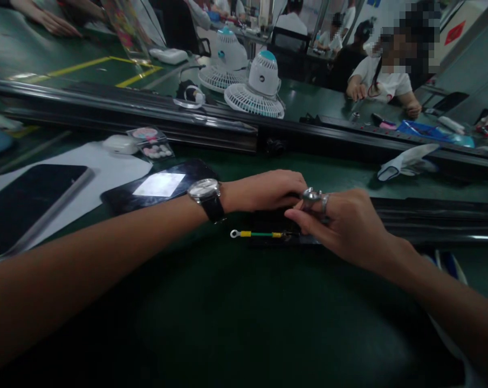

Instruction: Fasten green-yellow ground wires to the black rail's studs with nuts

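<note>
My left hand [268,189], with a wristwatch [206,195] on the wrist, is curled over a dark flat part [268,229] on the green bench [211,302]. My right hand [344,226], wearing a ring [314,196], presses on the same part from the right, its fingers meeting those of the left. A green-and-yellow wire with a ring terminal [254,234] sticks out to the left from under the hands. What sits between the fingers is hidden.
A phone [155,186] and a tablet [29,205] lie at the left on white paper. A black rail [146,116] crosses the bench; two small fans [255,86] stand beyond it. A white glove [405,161] lies at right. Other people sit at the far side.
</note>
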A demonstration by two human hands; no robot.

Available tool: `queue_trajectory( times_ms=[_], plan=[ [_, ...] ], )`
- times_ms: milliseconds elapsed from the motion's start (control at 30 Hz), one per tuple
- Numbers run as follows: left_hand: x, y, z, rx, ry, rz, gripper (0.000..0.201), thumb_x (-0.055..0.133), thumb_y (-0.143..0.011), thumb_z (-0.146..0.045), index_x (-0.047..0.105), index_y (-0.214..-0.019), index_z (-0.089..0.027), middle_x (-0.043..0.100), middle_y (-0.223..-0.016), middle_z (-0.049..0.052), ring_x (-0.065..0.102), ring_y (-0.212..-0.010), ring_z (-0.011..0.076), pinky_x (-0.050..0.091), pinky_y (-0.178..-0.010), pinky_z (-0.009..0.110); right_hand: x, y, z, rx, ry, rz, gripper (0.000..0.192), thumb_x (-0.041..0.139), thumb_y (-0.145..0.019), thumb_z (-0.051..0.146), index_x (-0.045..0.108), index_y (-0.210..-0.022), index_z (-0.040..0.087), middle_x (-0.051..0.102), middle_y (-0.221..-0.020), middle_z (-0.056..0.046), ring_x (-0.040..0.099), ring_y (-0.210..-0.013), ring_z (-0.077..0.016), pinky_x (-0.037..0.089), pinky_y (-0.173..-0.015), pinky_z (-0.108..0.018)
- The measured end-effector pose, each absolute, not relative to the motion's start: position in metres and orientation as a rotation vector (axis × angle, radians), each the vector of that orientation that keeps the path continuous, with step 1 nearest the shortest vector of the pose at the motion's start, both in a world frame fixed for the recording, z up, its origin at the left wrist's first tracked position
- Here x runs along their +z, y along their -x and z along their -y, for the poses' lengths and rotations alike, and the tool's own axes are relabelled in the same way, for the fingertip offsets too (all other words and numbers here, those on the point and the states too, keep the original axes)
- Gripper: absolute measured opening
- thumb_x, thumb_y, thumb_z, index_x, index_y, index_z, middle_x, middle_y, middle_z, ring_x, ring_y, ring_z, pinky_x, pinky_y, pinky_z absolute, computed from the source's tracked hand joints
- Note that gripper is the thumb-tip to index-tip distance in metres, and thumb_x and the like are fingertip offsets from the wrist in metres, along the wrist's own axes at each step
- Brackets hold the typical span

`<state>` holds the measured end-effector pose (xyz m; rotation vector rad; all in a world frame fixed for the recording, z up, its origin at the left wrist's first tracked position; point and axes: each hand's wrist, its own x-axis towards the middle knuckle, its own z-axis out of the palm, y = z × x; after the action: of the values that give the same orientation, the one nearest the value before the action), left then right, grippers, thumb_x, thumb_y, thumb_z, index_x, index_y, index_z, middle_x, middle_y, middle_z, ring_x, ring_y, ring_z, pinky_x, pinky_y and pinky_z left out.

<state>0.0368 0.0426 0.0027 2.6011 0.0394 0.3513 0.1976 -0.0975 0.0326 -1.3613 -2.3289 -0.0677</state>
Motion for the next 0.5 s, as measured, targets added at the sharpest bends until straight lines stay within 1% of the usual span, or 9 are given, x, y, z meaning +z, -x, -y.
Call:
queue_trajectory(
  times_ms=[67,133,233,300,400,500],
  plan=[
    [0.008,-0.025,-0.042,0.445,-2.579,-0.119,0.018,0.053,-0.100,-0.021,0.069,-0.107,-0.018,0.068,-0.116,0.008,0.064,-0.108,0.0174,0.048,-0.095,0.029,0.033,-0.196,0.097,-0.063,1.334,2.354,0.044,0.056,-0.102,0.039,0.068,-0.067,0.015,0.064,-0.056,-0.001,0.053,-0.047,-0.0103,0.029,-0.052,-0.026],
    [0.012,-0.013,-0.038,0.528,-2.557,-0.213,0.019,0.054,-0.101,-0.026,0.069,-0.110,-0.018,0.068,-0.116,0.008,0.063,-0.108,0.0177,0.048,-0.097,0.030,0.033,-0.196,0.097,-0.057,1.305,2.382,0.041,0.056,-0.103,0.037,0.069,-0.071,0.014,0.067,-0.060,-0.001,0.058,-0.051,-0.0117,0.032,-0.055,-0.027],
    [0.011,0.003,-0.030,0.607,-2.511,-0.320,0.018,0.055,-0.101,-0.027,0.069,-0.110,-0.020,0.069,-0.114,0.006,0.064,-0.106,0.0172,0.049,-0.097,0.032,0.033,-0.196,0.096,-0.060,1.288,2.382,0.041,0.055,-0.103,0.035,0.068,-0.071,0.015,0.068,-0.063,-0.002,0.059,-0.054,-0.0126,0.032,-0.056,-0.027],
    [0.006,0.009,-0.023,0.633,-2.479,-0.320,0.017,0.056,-0.101,-0.027,0.070,-0.109,-0.020,0.068,-0.118,0.007,0.063,-0.111,0.0179,0.049,-0.100,0.033,0.033,-0.197,0.095,-0.057,1.296,2.371,0.040,0.056,-0.103,0.036,0.068,-0.071,0.015,0.068,-0.064,-0.002,0.059,-0.054,-0.0126,0.032,-0.056,-0.027],
    [-0.004,0.012,-0.017,0.720,-2.450,-0.357,0.017,0.055,-0.102,-0.027,0.070,-0.108,-0.021,0.066,-0.123,0.007,0.061,-0.117,0.0185,0.048,-0.104,0.035,0.033,-0.198,0.095,-0.015,1.316,2.373,0.039,0.056,-0.104,0.038,0.071,-0.076,0.014,0.071,-0.069,-0.003,0.063,-0.057,-0.0137,0.035,-0.057,-0.027],
    [-0.009,0.010,-0.016,0.793,-2.425,-0.382,0.020,0.053,-0.103,-0.028,0.069,-0.112,-0.020,0.066,-0.122,0.008,0.061,-0.116,0.0179,0.048,-0.104,0.034,0.033,-0.197,0.095,0.021,1.311,2.382,0.037,0.056,-0.104,0.039,0.074,-0.082,0.015,0.073,-0.071,-0.003,0.066,-0.061,-0.0150,0.037,-0.060,-0.027]
  ],
)
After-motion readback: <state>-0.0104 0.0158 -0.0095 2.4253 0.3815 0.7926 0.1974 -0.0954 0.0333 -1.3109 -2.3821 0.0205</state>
